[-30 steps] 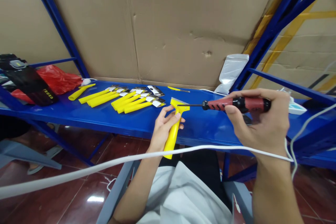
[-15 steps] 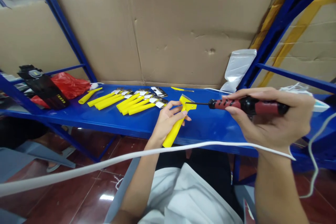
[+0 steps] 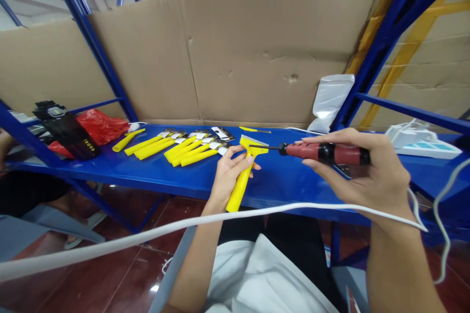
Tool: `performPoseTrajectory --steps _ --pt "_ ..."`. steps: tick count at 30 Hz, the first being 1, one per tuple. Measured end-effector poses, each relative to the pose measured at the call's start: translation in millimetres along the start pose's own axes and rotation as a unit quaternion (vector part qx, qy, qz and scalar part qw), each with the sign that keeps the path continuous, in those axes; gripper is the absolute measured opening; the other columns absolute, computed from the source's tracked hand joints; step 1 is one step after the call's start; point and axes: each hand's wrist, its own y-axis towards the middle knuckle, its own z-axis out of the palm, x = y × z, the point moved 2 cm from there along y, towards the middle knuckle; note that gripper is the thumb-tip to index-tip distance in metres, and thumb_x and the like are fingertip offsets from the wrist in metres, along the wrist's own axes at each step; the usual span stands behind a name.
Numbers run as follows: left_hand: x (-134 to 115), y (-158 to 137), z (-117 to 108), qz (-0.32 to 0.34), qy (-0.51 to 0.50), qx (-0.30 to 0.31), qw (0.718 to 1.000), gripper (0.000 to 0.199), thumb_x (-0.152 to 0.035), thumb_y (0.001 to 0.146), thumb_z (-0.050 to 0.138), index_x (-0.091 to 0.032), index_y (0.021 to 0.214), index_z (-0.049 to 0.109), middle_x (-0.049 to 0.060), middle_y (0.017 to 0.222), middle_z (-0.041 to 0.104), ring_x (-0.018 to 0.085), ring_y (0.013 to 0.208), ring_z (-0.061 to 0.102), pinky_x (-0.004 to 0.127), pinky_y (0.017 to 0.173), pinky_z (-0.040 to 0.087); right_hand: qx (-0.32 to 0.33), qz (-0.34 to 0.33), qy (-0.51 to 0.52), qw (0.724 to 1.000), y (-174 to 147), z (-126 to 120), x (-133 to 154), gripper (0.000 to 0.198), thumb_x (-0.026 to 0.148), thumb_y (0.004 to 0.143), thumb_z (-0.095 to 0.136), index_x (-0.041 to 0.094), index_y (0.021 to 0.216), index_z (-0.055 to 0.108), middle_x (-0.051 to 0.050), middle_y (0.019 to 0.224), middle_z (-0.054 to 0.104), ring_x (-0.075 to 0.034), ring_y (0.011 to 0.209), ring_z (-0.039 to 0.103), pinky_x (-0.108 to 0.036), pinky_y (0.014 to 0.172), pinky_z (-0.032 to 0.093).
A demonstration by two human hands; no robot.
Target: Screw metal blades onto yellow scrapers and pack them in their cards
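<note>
My left hand point(image 3: 232, 172) is closed around the neck of a yellow scraper point(image 3: 240, 187), its wide head tilted up and its handle pointing down toward me. In my right hand point(image 3: 378, 171) is a red and black screwdriver point(image 3: 325, 153), held level. Its thin dark shaft points left and its tip meets the scraper's head; whether it sits in a screw is too small to tell. Several more yellow scrapers point(image 3: 154, 147) with packaging on their heads lie in a row to the left of my left hand.
A black bottle point(image 3: 69, 132) and a red plastic bag point(image 3: 101, 124) are at the left of the blue shelf point(image 3: 286, 183). Behind lie a small yellow knife-like tool point(image 3: 253, 129) and a white pouch point(image 3: 332, 100). A white cable point(image 3: 147, 234) crosses in front of me. Cardboard point(image 3: 257, 49) closes the back.
My right hand and the screwdriver have shifted left, and its grip has turned slightly. The scraper has moved a little left and down in view; the screwdriver's tip stays at its head.
</note>
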Motion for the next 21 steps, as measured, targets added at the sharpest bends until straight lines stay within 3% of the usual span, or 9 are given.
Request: performPoseTrajectory --steps 4,8,10,13,18,21 --pt "-1 -2 0 0.007 -0.002 0.005 1.0 0.061 -0.036 0.076 0.103 -0.022 0.118 0.06 0.002 0.094 0.079 0.018 0.078 0.081 0.023 0.063 0.056 -0.005 0.006 -0.059 0.998 0 -3 1 0.059 0.032 0.086 0.099 0.032 0.138 0.071 -0.006 0.117 0.084 -0.032 0.103 0.083 -0.051 0.09 0.068" --pt "-4 -2 1 0.01 0.007 -0.006 1.0 0.062 -0.036 0.074 0.103 -0.022 0.115 0.059 0.002 0.095 0.079 0.019 0.077 0.081 0.022 0.061 0.055 0.022 0.064 0.053 0.996 2 5 7 0.073 0.016 0.084 0.096 0.033 0.147 0.063 -0.009 0.139 0.078 -0.032 0.127 0.08 -0.055 0.111 0.069" --pt "-5 -2 2 0.01 0.014 -0.004 1.0 0.062 -0.036 0.074 0.103 -0.022 0.114 0.058 0.002 0.096 0.079 0.019 0.077 0.081 0.023 0.061 0.055 0.023 0.078 0.111 0.99 2 8 10 0.075 0.009 0.084 0.093 0.033 0.148 0.061 -0.009 0.145 0.076 -0.032 0.131 0.08 -0.054 0.113 0.069" --pt "-6 -3 3 0.006 0.026 0.008 1.0 0.061 -0.038 0.076 0.103 -0.022 0.115 0.059 0.003 0.097 0.08 0.019 0.076 0.081 0.023 0.061 0.055 0.004 0.074 0.124 0.99 3 9 10 0.069 0.006 0.085 0.091 0.032 0.144 0.064 -0.009 0.141 0.079 -0.031 0.127 0.082 -0.053 0.107 0.073" --pt "-5 -4 4 -0.002 0.036 0.033 0.999 0.06 -0.04 0.078 0.102 -0.02 0.117 0.062 0.005 0.094 0.081 0.019 0.076 0.08 0.024 0.062 0.056 -0.034 0.012 0.074 0.997 4 4 7 0.065 0.007 0.078 0.099 0.03 0.132 0.072 -0.005 0.119 0.085 -0.032 0.11 0.086 -0.05 0.098 0.074" --pt "-5 -5 5 -0.003 0.038 0.04 0.998 0.06 -0.04 0.078 0.102 -0.019 0.119 0.063 0.005 0.095 0.081 0.019 0.077 0.08 0.024 0.061 0.056 -0.05 0.041 0.042 0.997 3 3 8 0.06 0.011 0.08 0.098 0.031 0.131 0.072 -0.004 0.115 0.085 -0.03 0.102 0.086 -0.049 0.092 0.075"
